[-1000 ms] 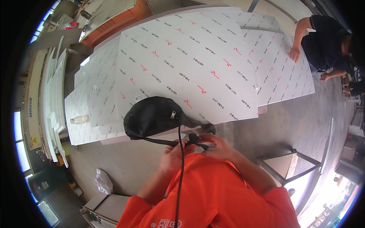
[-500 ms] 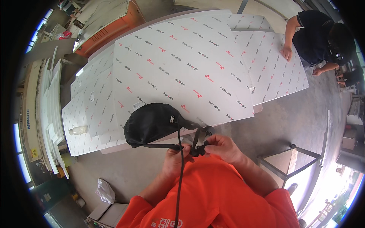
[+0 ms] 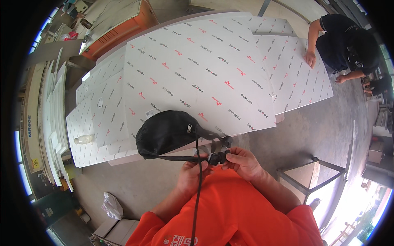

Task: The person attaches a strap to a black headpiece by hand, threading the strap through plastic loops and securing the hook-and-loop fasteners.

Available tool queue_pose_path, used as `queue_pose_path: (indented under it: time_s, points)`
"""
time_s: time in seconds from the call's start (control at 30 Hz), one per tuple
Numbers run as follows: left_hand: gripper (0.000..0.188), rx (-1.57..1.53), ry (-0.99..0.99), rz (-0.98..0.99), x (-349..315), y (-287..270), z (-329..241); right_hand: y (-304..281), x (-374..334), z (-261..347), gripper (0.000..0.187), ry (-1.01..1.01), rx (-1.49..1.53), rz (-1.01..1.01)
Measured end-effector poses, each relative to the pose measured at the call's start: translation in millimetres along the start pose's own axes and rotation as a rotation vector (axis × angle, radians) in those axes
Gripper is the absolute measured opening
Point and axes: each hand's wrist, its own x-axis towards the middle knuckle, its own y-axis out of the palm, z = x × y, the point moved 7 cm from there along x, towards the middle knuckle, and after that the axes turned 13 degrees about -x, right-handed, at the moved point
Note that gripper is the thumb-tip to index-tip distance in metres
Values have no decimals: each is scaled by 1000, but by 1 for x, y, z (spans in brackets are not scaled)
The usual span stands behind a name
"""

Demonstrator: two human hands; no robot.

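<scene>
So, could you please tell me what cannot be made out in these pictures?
Whether the black buckle is fastened: too small in the head view, partly covered by the right grip.
What, if anything, is inside the black waist bag: hidden by its fabric, head view.
The far end of the black cord: cut off by the head view's lower edge.

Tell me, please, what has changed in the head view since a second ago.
The black buckle has come closer to the orange shirt; the right hand has drawn rightward and toward the shirt, pinching the buckle's right end. Neither hand has visibly let go. Unchanged: the left hand on the black strap, the black waist bag over the printed panels' near edge, the co-worker's hand on a panel.
</scene>
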Motion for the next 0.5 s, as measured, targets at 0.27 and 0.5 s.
queue_pose_path:
  time_s: [0.27, 0.5]
  points:
    - [38, 1279, 714, 141, -32, 48, -33, 5, -8, 13, 33, -6, -124, -113]
    - [61, 1688, 885, 395, -23, 66, -36, 20, -13, 15, 36, 52, -241, -41]
